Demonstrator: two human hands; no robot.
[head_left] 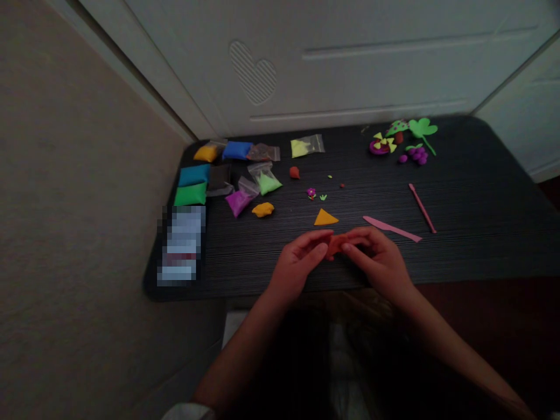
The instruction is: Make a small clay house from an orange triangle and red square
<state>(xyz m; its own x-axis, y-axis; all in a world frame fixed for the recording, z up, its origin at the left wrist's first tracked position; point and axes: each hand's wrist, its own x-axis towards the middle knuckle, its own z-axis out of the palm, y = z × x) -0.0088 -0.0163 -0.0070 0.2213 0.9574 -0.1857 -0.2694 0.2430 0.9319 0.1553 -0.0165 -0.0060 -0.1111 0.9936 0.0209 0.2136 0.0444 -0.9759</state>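
Both hands meet over the near edge of the dark table (pixel 472 233). My left hand (pixel 300 259) and my right hand (pixel 376 256) pinch a small flattened piece of red clay (pixel 338 242) between their fingertips. Just beyond the hands lies an orange clay triangle (pixel 325 218). To its right lie a flat pink strip tool (pixel 391 228) and a thin pink stick tool (pixel 422 207).
Bags of coloured clay (pixel 231 172) sit at the table's left, with an orange lump (pixel 262 209) and a red lump (pixel 294 172) nearby. Finished clay figures (pixel 405 142) stand at the back right. A white door (pixel 332 52) is behind; a blurred box (pixel 181 245) lies at the front left.
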